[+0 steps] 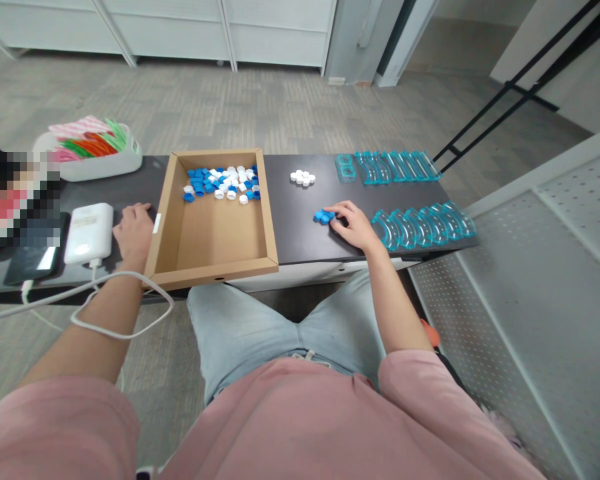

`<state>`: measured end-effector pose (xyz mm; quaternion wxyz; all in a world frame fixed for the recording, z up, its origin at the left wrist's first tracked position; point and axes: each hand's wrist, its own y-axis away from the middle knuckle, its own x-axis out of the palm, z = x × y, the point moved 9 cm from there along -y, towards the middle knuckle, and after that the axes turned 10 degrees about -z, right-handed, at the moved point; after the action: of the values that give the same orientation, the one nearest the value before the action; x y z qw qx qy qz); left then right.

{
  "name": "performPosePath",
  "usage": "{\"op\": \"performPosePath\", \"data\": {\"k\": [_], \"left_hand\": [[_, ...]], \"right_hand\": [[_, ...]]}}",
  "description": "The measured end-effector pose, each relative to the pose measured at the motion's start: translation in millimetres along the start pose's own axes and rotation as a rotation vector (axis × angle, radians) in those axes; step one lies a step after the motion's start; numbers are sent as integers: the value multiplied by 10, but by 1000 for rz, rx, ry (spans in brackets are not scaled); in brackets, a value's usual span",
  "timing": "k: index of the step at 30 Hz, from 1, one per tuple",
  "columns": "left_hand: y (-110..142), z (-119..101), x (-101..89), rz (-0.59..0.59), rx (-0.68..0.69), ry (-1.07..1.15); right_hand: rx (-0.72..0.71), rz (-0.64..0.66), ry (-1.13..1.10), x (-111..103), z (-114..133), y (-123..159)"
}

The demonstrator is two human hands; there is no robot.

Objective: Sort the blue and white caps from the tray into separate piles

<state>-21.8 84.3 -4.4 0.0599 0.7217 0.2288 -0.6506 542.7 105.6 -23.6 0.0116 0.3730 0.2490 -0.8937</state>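
My right hand (353, 225) rests on the dark tabletop, its thumb and fingertips around the right end of a small cluster of blue hexagonal pieces (322, 217). A similar cluster of white hexagonal pieces (303, 178) sits farther back. My left hand (134, 232) lies flat on the table, fingers spread, just left of an open cardboard box (271, 230), and holds nothing. Inside the box, loose blue pieces (197, 180) and white pieces (233, 179) are mixed toward the far side.
Clear teal-edged plastic trays stand in a near row (423, 225) and a far row (397, 167). At left are a white power bank (89, 233) with cables, a black phone (37, 257) and a white bin (105, 167) of colourful strips. Part of another person (3, 200) is blurred.
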Motion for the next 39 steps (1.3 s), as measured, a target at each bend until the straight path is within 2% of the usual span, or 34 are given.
{"op": "performPosePath", "data": {"k": [21,25,28,31,33,35,37,39], "left_hand": [[14,-12,-6,25,-13,16],[25,-36,-37,0,2,34],[33,-29,-31,7,-15,65],[43,-26,-14,22,-24,101],[52,-26,-11,20,-26,103],[61,-26,-13,5,-27,87],[65,-28,-15,-16,-27,70],[61,-24,-7,-33,-30,60]], "right_hand": [[91,-98,-105,-90,-91,10],[175,-196,-130,-196,-186,-2],[189,-259,-135,-206,-68,-154],[30,-157,-122,77,446,-527],[-144,-17,-83,433,919,-840],[-274,111,-2,850,1292,-1161],[-358,207,129,1275,1486,-1467],[-397,288,239,1668,1515,-1716]]}}
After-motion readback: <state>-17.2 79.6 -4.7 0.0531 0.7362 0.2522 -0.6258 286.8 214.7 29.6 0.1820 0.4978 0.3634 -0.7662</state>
